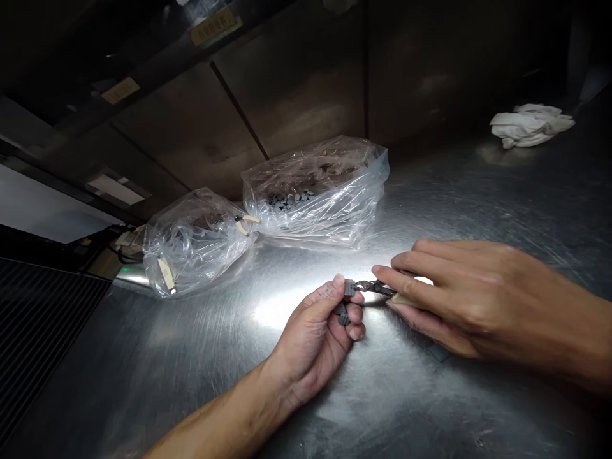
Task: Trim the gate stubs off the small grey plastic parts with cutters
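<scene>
A person's bare hands meet just below the center of the frame, over a scratched metal worktop (191, 370) lit by a bright patch of glare. The left hand (313, 328), its forearm rising from the bottom edge, turns its palm up; its grip is closed, thumb and forefinger pinching a small gray piece (349, 289) at the center of the frame. Darker gray bits (343, 315) sit just below it, against the curled fingers. The right hand (459, 296), entering from the right edge, has its grip wrapped around the pale handles of a pair of pliers (375, 288), whose dark tips point left and reach the right edge of the gray piece. Whether the tips have closed on it is too small to tell.

Beyond the hands, left of center, a clear plastic bag (201, 252) lies on the worktop, with a cream-colored object (166, 274) at its lower left. A second, larger bag (329, 213) stands beside it at upper center, gray pieces (289, 201) showing through the film. Cream-handled cutters (247, 223) lie where the two bags meet. At upper right rests a crumpled white cloth (530, 125). Behind, a dark paneled wall (296, 83) spans the top, with tan labels (215, 27) at upper left.
</scene>
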